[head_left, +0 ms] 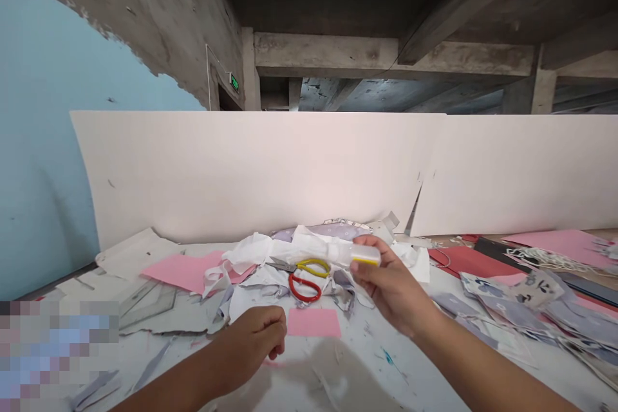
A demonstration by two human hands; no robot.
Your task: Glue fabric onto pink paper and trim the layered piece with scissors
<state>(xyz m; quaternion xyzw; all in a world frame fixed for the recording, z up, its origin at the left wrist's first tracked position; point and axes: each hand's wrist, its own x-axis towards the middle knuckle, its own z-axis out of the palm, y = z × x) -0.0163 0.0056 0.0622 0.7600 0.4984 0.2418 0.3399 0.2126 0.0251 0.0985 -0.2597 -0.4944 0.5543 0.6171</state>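
The right hand (389, 280) grips 1 bottle (344, 253), held up before crumpled paper (253, 250). The left hand (265, 331), curled into a loose fist, is beside 1 pink card (313, 322). Scissors (305, 288) lie between, amid scraps; fabric pieces (535, 299) crowd the right.

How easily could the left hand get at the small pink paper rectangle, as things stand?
Probably yes, easily: the left hand is close beside the pink paper rectangle, with nothing visible between them.
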